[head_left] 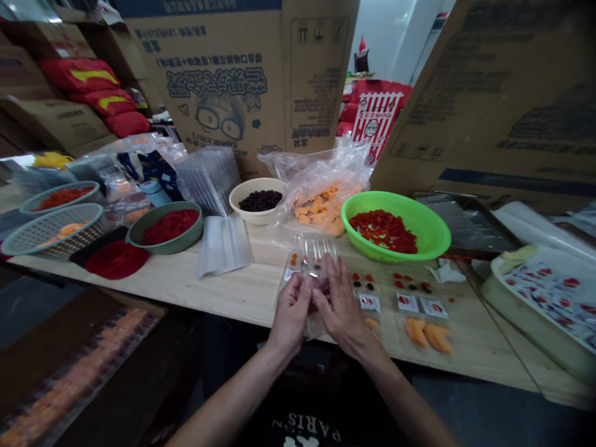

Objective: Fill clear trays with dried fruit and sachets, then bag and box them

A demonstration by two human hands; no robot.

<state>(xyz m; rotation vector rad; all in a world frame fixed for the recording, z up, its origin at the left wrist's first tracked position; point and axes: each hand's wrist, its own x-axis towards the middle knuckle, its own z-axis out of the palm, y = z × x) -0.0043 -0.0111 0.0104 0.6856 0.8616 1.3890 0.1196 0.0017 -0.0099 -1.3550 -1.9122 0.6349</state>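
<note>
My left hand point(291, 313) and my right hand point(339, 304) meet above the wooden table point(209, 304), both pinching a clear plastic pouch point(316, 261) at its lower part. Its top stands up beyond my fingers. To the right of my right hand lie small white sachets point(370, 303) with red marks. Small red and dark fruit pieces point(363, 285) are set out in rows just beyond them. Orange dried fruit slices point(426, 335) rest near the table's front edge, and another orange piece point(371, 323) sits close to my right hand.
Behind my hands stand a green plastic bowl point(433, 233) of red diced fruit, a cream bowl point(237, 205) of dark raisins and a bag of orange dried fruit point(321, 205). Baskets, a grey-green bowl point(190, 230), a sachet tray point(535, 304) and cardboard boxes point(218, 81) surround the table.
</note>
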